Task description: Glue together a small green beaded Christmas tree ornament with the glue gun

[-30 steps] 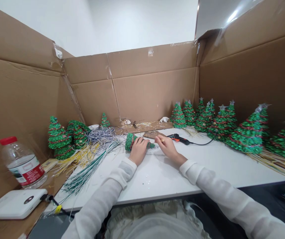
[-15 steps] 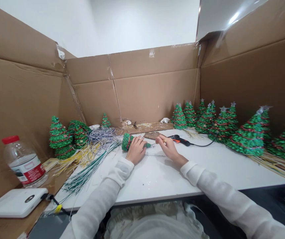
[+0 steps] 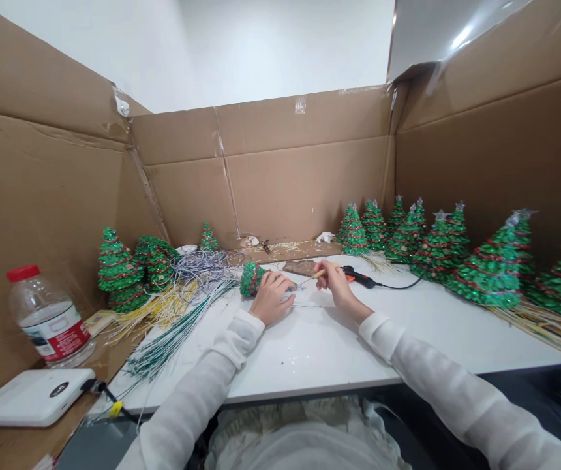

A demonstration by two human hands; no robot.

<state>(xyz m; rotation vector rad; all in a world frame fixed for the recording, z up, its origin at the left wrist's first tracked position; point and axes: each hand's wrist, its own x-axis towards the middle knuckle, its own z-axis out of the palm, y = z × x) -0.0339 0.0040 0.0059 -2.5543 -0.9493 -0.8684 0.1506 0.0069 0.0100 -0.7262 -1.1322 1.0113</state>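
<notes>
while the left hand (image 3: 271, 297) is gripping the green tree (image 3: 249, 279) over its middle, the tree is lying sideways at the white table (image 3: 314, 356) — base leftward, narrow end pointing toward the right hand (image 3: 335, 284), which is pinching a yellowish stick (image 3: 319, 273).

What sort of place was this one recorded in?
Probably a small handcraft workstation: a white tabletop walled in by cardboard panels, with decorated miniature green trees grouped along the right and bundles of thin strands lying toward the left.
</notes>
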